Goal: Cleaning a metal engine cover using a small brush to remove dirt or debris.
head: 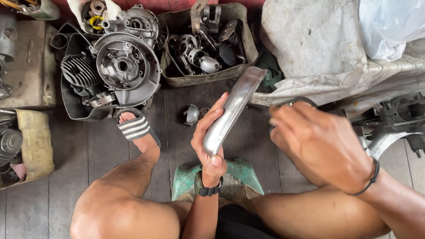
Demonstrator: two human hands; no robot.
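Wooden floor [88, 155] underfoot, person seated low on a green stool [239, 175], knees spread. Far right, a big dirty cloth [318, 48] drapes over something bulky. Far left, a grey engine case [126, 66] sits in a black tub, a finned cylinder [79, 70] just beside it. Next along to the right, a tray [248, 44] crammed with small metal parts. Near that tub, a foot in a striped sandal [134, 127] is planted on the boards.

Now the middle: the left hand [209, 146] grips a long curved metal cover [232, 108] at its near end, thumb across it, fingers wrapped behind, the piece slanting up and away toward the cloth. The right hand [321, 144] hovers just right of the cover, fingers curled and blurred; I can't tell whether it's gripping anything. A small loose part [191, 114] lies on the floor left of the cover.
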